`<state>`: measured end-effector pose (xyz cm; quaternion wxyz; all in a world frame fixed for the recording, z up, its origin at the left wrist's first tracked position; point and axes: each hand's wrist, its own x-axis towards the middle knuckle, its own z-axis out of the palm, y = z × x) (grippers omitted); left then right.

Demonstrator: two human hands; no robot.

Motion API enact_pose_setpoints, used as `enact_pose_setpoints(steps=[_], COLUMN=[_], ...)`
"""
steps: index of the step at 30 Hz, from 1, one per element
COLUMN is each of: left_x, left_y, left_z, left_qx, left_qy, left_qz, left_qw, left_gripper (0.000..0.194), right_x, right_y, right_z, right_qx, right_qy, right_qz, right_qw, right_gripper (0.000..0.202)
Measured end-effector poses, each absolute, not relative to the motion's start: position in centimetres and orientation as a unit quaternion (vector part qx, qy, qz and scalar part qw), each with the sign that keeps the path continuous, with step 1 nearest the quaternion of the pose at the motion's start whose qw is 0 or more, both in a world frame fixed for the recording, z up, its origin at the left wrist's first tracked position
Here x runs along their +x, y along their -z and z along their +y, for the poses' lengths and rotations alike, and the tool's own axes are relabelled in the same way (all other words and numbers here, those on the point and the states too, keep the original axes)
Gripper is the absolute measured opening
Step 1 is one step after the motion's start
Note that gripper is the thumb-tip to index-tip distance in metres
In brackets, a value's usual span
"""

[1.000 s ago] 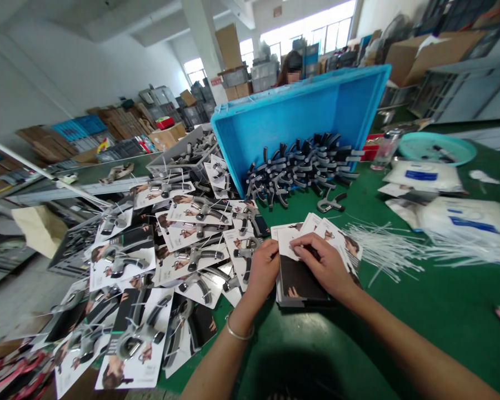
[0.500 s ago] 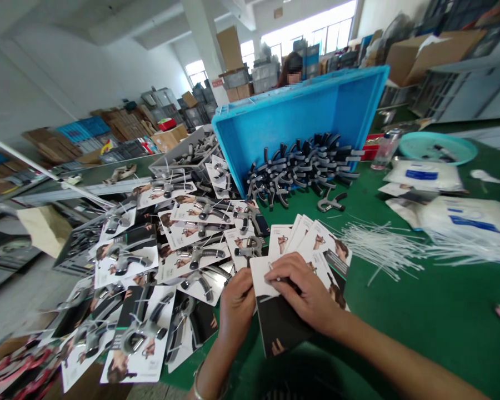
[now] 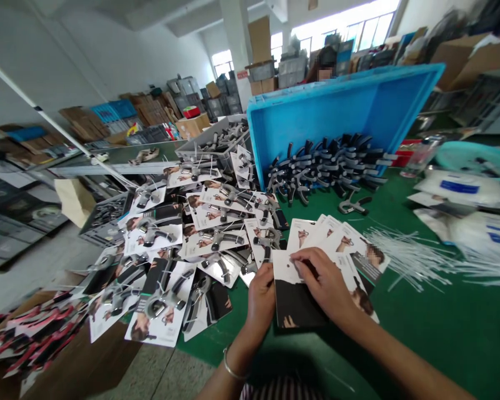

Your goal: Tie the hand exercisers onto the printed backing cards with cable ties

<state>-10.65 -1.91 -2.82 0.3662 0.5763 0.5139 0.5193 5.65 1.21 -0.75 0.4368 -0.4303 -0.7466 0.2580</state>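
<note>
A black-and-white printed backing card (image 3: 299,303) is held up in front of me. My left hand (image 3: 261,294) is closed on the card's left edge; what its fingers hold behind the card is hidden. My right hand (image 3: 325,282) rests over the card's upper right, fingers bent and tips drawn together beside a small hole. Whatever is between those fingertips is too small to make out. Behind the card, several more printed cards (image 3: 302,232) lie fanned out. To the left is a heap of cards with hand grip strengtheners (image 3: 223,238) fastened on.
A tilted blue crate (image 3: 316,114) spills loose hand grips (image 3: 325,166) onto the green table (image 3: 433,333). White cable ties (image 3: 412,255) and plastic bags (image 3: 462,189) lie at right. A cardboard box (image 3: 95,355) of red-and-black grips stands lower left. A person (image 3: 323,64) is behind the crate.
The view has swung left, so everything sits farther right. My right fingertips have shifted on the card, and a small hole in it now shows.
</note>
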Motion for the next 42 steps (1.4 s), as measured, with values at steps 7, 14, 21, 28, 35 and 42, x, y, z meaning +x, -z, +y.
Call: enact_pose_setpoints(steps=[7,14,21,28,35,42], left_x=[-10.5,-9.5,-9.3,-9.7,-10.2,-11.5], left_y=[2.3,2.9,2.6,3.6,2.6,2.0], left_z=[-1.0,-1.1,-1.1,-1.4,-1.8,-0.5], left_qx=[0.594,0.535,0.500,0.307,0.361,0.442], left_qy=[-0.502,-0.528,-0.527,-0.607,-0.582,-0.470], left_qz=[0.500,0.524,0.494,0.430,0.503,0.567], left_qw=[0.381,0.402,0.477,0.594,0.527,0.512], left_gripper=[0.023,0.022,0.016,0.039,0.046,0.048], right_x=[6.2,6.7,7.2,6.8,5.8,6.7], right_y=[0.8,0.8,1.2,1.1,1.1,0.5], right_z=[1.4,0.9,0.8,0.7,0.9,0.5], right_qx=[-0.426,-0.418,-0.421,-0.404,-0.406,-0.362], right_qy=[-0.253,-0.263,-0.269,-0.257,-0.273,-0.390], right_qz=[-0.755,-0.756,-0.758,-0.781,-0.783,-0.731], right_qw=[0.428,0.430,0.419,0.401,0.384,0.428], right_gripper=[0.012,0.014,0.014,0.012,0.006,0.009])
